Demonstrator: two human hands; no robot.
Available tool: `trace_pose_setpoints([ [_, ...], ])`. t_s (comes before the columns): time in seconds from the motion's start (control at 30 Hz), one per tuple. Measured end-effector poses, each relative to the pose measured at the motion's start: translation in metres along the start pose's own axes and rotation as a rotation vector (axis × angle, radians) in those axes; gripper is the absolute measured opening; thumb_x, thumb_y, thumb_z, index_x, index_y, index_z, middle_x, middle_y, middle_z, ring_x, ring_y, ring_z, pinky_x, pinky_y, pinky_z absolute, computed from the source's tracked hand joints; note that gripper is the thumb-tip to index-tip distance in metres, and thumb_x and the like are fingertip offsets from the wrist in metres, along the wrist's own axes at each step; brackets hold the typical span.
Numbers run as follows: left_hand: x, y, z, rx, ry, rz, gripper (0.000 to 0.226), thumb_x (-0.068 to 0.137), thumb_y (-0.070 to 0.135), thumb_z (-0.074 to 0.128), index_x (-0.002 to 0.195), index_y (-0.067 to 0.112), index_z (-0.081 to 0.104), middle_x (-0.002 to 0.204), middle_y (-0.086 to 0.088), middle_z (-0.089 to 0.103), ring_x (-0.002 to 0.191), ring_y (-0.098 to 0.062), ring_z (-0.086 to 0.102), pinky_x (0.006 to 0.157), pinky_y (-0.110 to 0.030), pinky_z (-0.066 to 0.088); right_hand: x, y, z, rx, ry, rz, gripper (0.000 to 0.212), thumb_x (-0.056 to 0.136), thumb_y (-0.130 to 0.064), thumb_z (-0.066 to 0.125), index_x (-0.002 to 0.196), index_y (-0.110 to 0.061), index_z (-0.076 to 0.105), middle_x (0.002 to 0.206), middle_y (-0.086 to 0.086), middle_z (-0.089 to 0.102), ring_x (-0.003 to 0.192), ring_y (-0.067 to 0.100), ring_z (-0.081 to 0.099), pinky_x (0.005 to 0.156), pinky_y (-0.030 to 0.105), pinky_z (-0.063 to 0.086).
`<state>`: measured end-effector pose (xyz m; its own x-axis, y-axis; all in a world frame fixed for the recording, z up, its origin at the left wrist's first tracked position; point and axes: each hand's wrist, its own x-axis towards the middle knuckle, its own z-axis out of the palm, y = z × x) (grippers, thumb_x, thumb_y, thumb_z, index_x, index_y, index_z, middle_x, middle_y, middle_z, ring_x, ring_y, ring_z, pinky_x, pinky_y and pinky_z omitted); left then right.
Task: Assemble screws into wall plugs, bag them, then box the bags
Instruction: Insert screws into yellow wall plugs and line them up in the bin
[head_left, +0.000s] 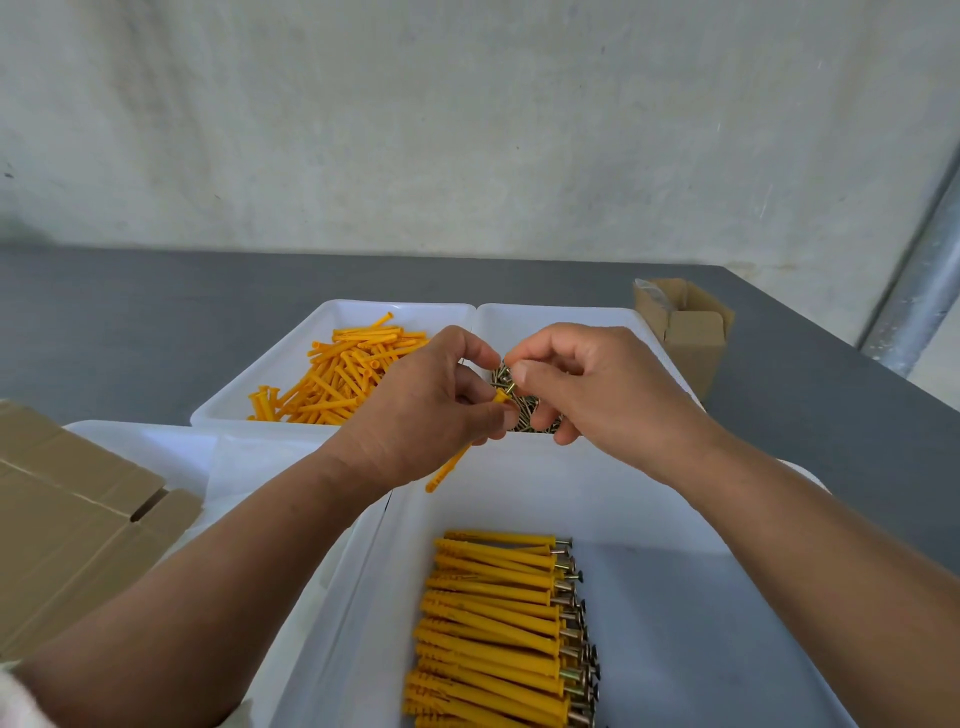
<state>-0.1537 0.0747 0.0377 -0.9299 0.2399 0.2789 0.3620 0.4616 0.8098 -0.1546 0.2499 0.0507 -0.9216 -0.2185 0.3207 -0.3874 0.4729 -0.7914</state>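
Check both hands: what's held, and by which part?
Left hand pinches an orange wall plug near its flared end. Right hand pinches a screw; grip point hidden.

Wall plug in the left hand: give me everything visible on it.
Orange, plastic-looking wall plug, slim, flared collar at its upper end, ribbed lower shank. Tilted, collar up-right, tip down-left, above the near white tray. The left hand pinches it near the collar and hides its middle. A brass-coloured screw pinched by the right hand sits at its mouth; entry cannot be told.
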Motion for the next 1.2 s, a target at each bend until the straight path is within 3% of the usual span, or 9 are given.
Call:
trace_pose_setpoints([
  [0.1, 0.0, -0.001, 0.0, 0.006, -0.01, 0.004, 0.034, 0.081, 0.012, 0.076, 0.1, 0.025, 0.05, 0.073, 0.002, 0.073, 0.065, -0.011, 0.068, 0.066, -0.025, 0.057, -0.003, -0.003, 0.003, -0.224, -0.002, -0.109, 0.015, 0.095, -0.024, 0.059, 0.099, -0.029, 0.073, 0.08, -0.016, 0.067, 0.075, 0.006, 0.065, 0.066, 0.024, 0.054],
  [0.2, 0.0, -0.003, 0.001, 0.008, -0.016, 0.009, 0.033, 0.081, 0.011, 0.076, 0.099, 0.022, 0.051, 0.074, 0.0, 0.074, 0.068, -0.014, 0.07, 0.068, -0.029, 0.059, -0.007, -0.009, 0.005, -0.514, -0.063, -0.288, 0.024, 0.098, -0.021, 0.051, 0.11, -0.033, 0.068, 0.095, -0.008, 0.061, 0.087, 0.013, 0.057, 0.075, 0.03, 0.047],
  [0.43, 0.001, -0.006, 0.002, 0.017, -0.091, 0.002, 0.037, 0.078, 0.005, 0.076, 0.104, 0.017, 0.052, 0.077, -0.007, 0.073, 0.072, -0.025, 0.069, 0.072, -0.04, 0.057, -0.014, -0.016, 0.003, -0.974, -0.192, -0.469, 0.022, 0.098, -0.019, 0.046, 0.11, -0.037, 0.049, 0.089, -0.007, 0.051, 0.072, 0.02, 0.053, 0.055, 0.03, 0.036],
  [0.53, -0.001, -0.007, 0.003, 0.056, -0.166, 0.002, 0.037, 0.078, 0.008, 0.077, 0.104, 0.019, 0.054, 0.078, 0.0, 0.074, 0.075, -0.016, 0.07, 0.077, -0.038, 0.057, -0.015, -0.014, 0.003, -1.045, -0.238, -0.394, 0.018, 0.096, -0.016, 0.05, 0.098, -0.033, 0.043, 0.073, -0.006, 0.047, 0.062, 0.017, 0.049, 0.048, 0.031, 0.031],
  [0.63, -0.001, -0.007, -0.001, 0.076, -0.184, -0.03, 0.034, 0.078, 0.018, 0.079, 0.104, 0.024, 0.058, 0.079, 0.007, 0.075, 0.079, -0.007, 0.07, 0.08, -0.033, 0.057, -0.018, -0.01, 0.001, -1.048, -0.338, -0.259, 0.012, 0.096, -0.016, 0.051, 0.105, -0.025, 0.052, 0.071, -0.003, 0.044, 0.058, 0.011, 0.043, 0.046, 0.028, 0.029],
  [0.83, 0.01, -0.026, -0.024, 0.39, 0.215, -0.159, 0.008, 0.083, 0.03, 0.07, 0.083, 0.031, 0.062, 0.073, 0.012, 0.066, 0.072, -0.001, 0.059, 0.064, -0.019, 0.042, -0.021, -0.002, 0.007, -1.109, -0.633, -0.042, 0.021, 0.096, -0.008, 0.046, 0.112, -0.018, 0.055, 0.077, -0.006, 0.037, 0.062, 0.006, 0.035, 0.048, 0.022, 0.027],
  [0.97, 0.014, -0.054, -0.042, 0.663, 0.408, -0.302, 0.018, 0.09, 0.036, 0.055, 0.088, 0.022, 0.065, 0.084, 0.002, 0.066, 0.086, -0.022, 0.057, 0.07, -0.029, 0.04, -0.022, 0.008, 0.019, -1.116, -0.748, 0.012, 0.026, 0.092, -0.003, 0.05, 0.114, -0.015, 0.057, 0.079, -0.003, 0.04, 0.059, 0.006, 0.035, 0.045, 0.021, 0.026],
  [1.1, 0.015, -0.075, -0.05, 0.857, 0.251, -0.483, 0.047, 0.094, 0.056, 0.037, 0.086, 0.017, 0.062, 0.101, -0.01, 0.066, 0.091, -0.03, 0.054, 0.075, -0.034, 0.038, -0.022, 0.015, 0.025, -1.099, -0.793, 0.042, 0.028, 0.091, 0.0, 0.051, 0.114, -0.011, 0.061, 0.102, 0.007, 0.059, 0.08, 0.017, 0.052, 0.049, 0.022, 0.031],
  [1.2, 0.016, -0.085, -0.049, 0.971, 0.081, -0.6, 0.068, 0.09, 0.072, 0.017, 0.094, 0.023, 0.064, 0.119, -0.008, 0.063, 0.112, -0.03, 0.054, 0.092, -0.041, 0.037, -0.022, 0.019, 0.028, -1.102, -0.807, 0.038, 0.025, 0.093, -0.005, 0.05, 0.113, -0.01, 0.065, 0.112, 0.008, 0.064, 0.097, 0.022, 0.061, 0.055, 0.024, 0.035],
])
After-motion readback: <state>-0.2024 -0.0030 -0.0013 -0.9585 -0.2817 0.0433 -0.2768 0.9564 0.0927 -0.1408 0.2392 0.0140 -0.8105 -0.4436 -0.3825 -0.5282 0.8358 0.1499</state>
